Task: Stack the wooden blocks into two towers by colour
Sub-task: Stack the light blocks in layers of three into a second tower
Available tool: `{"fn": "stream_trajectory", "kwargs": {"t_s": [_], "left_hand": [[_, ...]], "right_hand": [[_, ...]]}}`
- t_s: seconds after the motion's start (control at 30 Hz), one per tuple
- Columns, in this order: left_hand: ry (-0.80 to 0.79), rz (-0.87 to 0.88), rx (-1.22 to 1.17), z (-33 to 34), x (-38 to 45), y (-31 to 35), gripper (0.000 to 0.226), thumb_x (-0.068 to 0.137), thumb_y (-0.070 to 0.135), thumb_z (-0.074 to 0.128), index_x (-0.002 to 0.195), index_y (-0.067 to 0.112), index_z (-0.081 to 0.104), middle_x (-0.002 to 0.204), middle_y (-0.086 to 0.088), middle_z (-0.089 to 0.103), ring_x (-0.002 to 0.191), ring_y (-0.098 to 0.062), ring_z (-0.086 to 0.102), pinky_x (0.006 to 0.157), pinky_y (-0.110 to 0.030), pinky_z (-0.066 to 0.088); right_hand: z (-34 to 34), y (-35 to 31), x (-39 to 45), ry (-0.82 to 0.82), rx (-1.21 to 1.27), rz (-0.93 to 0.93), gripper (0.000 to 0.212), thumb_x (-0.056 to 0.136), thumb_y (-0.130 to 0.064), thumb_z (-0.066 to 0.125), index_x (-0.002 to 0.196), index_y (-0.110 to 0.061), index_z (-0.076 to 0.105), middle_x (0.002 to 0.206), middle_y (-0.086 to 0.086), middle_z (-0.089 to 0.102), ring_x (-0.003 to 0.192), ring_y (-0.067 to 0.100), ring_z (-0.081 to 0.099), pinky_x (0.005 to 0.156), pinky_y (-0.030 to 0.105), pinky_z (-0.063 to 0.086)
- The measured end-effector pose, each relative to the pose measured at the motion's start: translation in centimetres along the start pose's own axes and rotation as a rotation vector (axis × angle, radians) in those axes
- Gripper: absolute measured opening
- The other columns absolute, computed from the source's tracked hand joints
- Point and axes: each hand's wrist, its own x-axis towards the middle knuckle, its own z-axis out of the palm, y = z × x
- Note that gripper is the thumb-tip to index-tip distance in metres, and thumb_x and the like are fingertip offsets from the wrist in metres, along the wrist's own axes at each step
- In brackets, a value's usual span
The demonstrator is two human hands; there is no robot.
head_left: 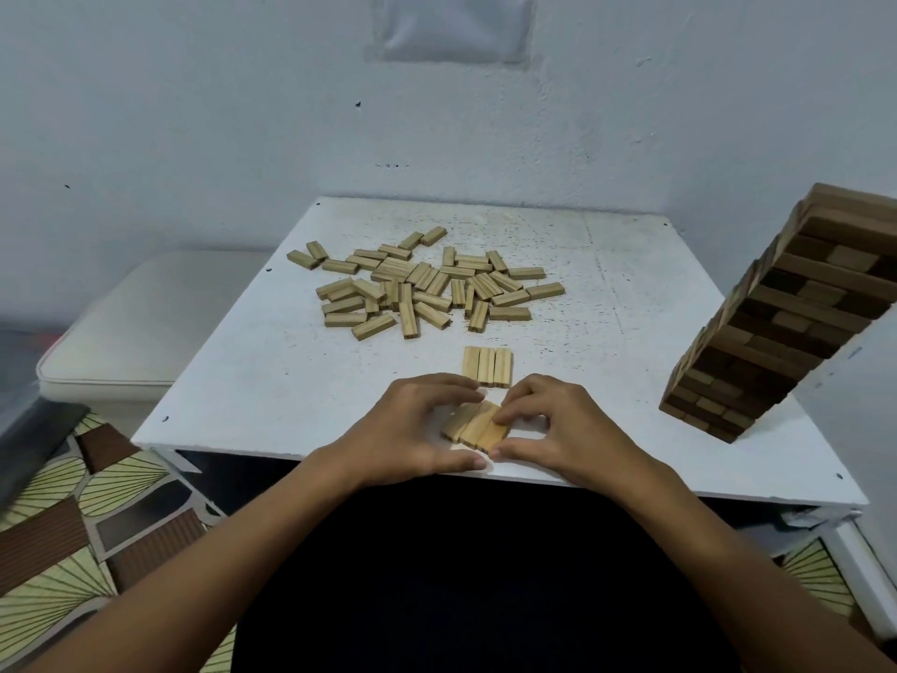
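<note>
At lower centre of the frame, a row of three light blocks point(478, 426) is pinched from both sides by the left hand point(412, 425) and right hand point(558, 425), each grip curled round it on the white worktop point(252, 381). Just above, another flat row point(487, 366) is seen; a loose light pile point(417, 284) is spread at centre, and a dark tower point(776, 323) is stacked at the right edge.

Home interior, corner of plain room. Rough white-painted wall point(194, 114), scuffed and flecked, pale taped patch point(454, 26) high on it. Low white table point(655, 332), top speckled and worn, pushed against wall. Cream cushioned seat point(131, 327) just beside table at left. Patterned floor mat point(73, 517), brown-and-green leaf print, underneath. Toy wooden blocks on table: loose light blocks point(422, 284) in heap, dark tower point(776, 323) at right edge. Domestic furnishings, no work equipment.
</note>
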Motion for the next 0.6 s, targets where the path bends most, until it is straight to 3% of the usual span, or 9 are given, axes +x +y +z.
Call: {"fn": "stream_trajectory", "kwargs": {"t_s": [0.1,0.23,0.33,0.47,0.53,0.6], "left_hand": [[0.079,-0.034,-0.032,0.8,-0.3,0.4,0.076,0.063,0.048,0.086,0.130,0.022,0.059,0.129,0.012,0.059,0.111,0.008,0.049,0.086,-0.002,0.038],[0.114,-0.069,-0.038,1.5,-0.4,0.7,0.075,0.068,0.034,0.086,0.135,0.025,0.053,0.127,0.008,0.060,0.105,0.008,0.051,0.090,-0.008,0.044],[0.011,-0.071,-0.091,0.6,-0.2,0.5,0.080,0.071,0.015,0.082,0.142,0.022,0.045,0.132,0.008,0.057,0.111,0.007,0.053,0.092,-0.003,0.038],[-0.157,-0.036,-0.118,-0.8,0.5,-0.2,0.087,0.072,0.006,0.077,0.147,0.020,0.036,0.137,0.008,0.054,0.121,0.003,0.053,0.103,-0.013,0.039],[-0.158,-0.012,-0.106,-1.1,0.6,-0.4,0.085,0.073,0.008,0.077,0.147,0.020,0.037,0.139,0.008,0.053,0.123,0.003,0.051,0.104,-0.013,0.037],[-0.028,0.026,-0.099,-0.9,0.2,-0.5,0.078,0.074,0.016,0.076,0.144,0.023,0.043,0.136,0.008,0.057,0.124,0.002,0.051,0.104,-0.015,0.037]], "right_hand": [[-0.2,-0.4,-0.1,-0.040,0.008,0.016,0.025,0.080,-0.034,0.076,0.104,-0.026,0.076,0.104,-0.012,0.059,0.101,0.007,0.055,0.088,0.030,0.049],[-0.5,-0.9,-0.4,-0.102,-0.009,0.044,0.028,0.086,-0.015,0.063,0.108,-0.027,0.075,0.104,-0.014,0.057,0.097,0.007,0.055,0.086,0.028,0.048],[-0.5,-1.3,-0.8,-0.115,0.023,0.071,0.033,0.085,-0.009,0.060,0.108,-0.028,0.075,0.100,-0.013,0.058,0.089,0.007,0.055,0.080,0.025,0.046],[0.0,-2.0,-1.1,-0.146,0.028,0.079,0.032,0.087,-0.011,0.059,0.111,-0.027,0.073,0.097,-0.012,0.056,0.086,0.006,0.054,0.078,0.020,0.044],[0.5,-2.3,-1.1,-0.082,0.035,0.080,0.028,0.090,-0.014,0.060,0.112,-0.025,0.073,0.098,-0.009,0.055,0.087,0.006,0.054,0.079,0.021,0.044],[1.2,-2.5,-1.3,0.103,0.129,0.090,0.024,0.094,-0.018,0.059,0.114,-0.025,0.070,0.102,-0.007,0.055,0.091,0.004,0.054,0.076,0.012,0.040]]}}
